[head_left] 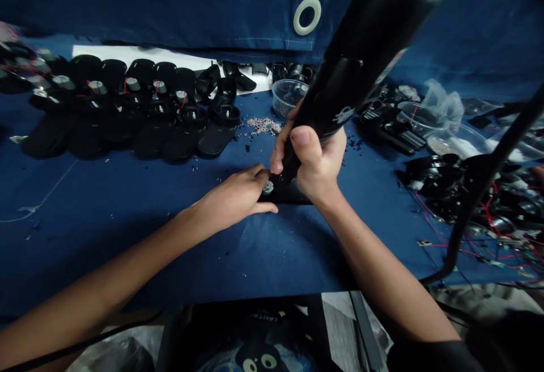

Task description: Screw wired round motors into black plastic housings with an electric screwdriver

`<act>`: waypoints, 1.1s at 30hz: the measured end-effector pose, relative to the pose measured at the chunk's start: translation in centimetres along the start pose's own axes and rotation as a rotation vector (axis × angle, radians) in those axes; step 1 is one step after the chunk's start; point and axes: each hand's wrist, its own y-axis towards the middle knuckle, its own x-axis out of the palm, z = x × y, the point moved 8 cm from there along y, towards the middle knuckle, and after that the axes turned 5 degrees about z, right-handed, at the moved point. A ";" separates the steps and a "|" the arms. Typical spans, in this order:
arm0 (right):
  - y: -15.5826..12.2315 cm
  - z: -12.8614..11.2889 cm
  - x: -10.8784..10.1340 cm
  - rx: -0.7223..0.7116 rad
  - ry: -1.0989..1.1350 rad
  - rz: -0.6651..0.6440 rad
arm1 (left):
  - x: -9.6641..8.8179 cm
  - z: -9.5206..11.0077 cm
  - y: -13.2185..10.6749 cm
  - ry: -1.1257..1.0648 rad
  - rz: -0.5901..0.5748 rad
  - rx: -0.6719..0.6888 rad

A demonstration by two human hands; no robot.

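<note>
My right hand (317, 159) is wrapped round a thick black electric screwdriver (348, 71), which leans up to the right. Its lower end points down at a black plastic housing (293, 191) lying on the blue table; the tip is hidden behind my fingers. From the left, my left hand (244, 193) grips the end of this housing, fingers over the far side and thumb along the near edge. A round greyish part (268, 187) shows in the housing beside my fingertips. Beyond my hands lies a loose pile of small screws (262, 126).
Rows of black housings with small motors (157, 105) stand at the back left. Behind the screws is a clear plastic tub (289, 97). Black parts with red wires (488, 196) crowd the right side, where a thick black cable (480, 185) hangs. A blue curtain (170, 3) closes the back.
</note>
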 end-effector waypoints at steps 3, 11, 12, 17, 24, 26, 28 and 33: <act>0.1 -1.0 -1.0 -0.059 -0.025 0.014 | -0.1 0.0 0.1 0.003 -0.020 -0.025; 0.2 -2.4 -2.8 -0.106 -0.234 -0.251 | -0.5 0.0 0.1 -0.117 -0.022 -0.040; 0.1 -2.3 -2.6 -0.096 -0.268 -0.314 | -0.5 0.0 0.1 -0.116 -0.019 -0.035; -0.5 -0.9 -1.5 0.081 -0.253 -0.497 | -0.4 0.0 0.0 -0.124 -0.004 -0.008; -0.6 1.6 -1.7 0.300 0.011 -0.462 | -0.4 -0.4 0.0 -0.163 0.006 -0.028; -0.9 1.8 -1.6 0.316 0.034 -0.466 | -0.5 -0.3 0.1 -0.172 0.018 -0.016; -1.1 1.8 -1.5 0.332 0.040 -0.473 | -0.5 -0.3 0.1 -0.175 0.021 -0.011; -1.4 1.5 -1.2 0.341 0.012 -0.458 | -0.3 -0.4 0.0 -0.155 0.031 -0.006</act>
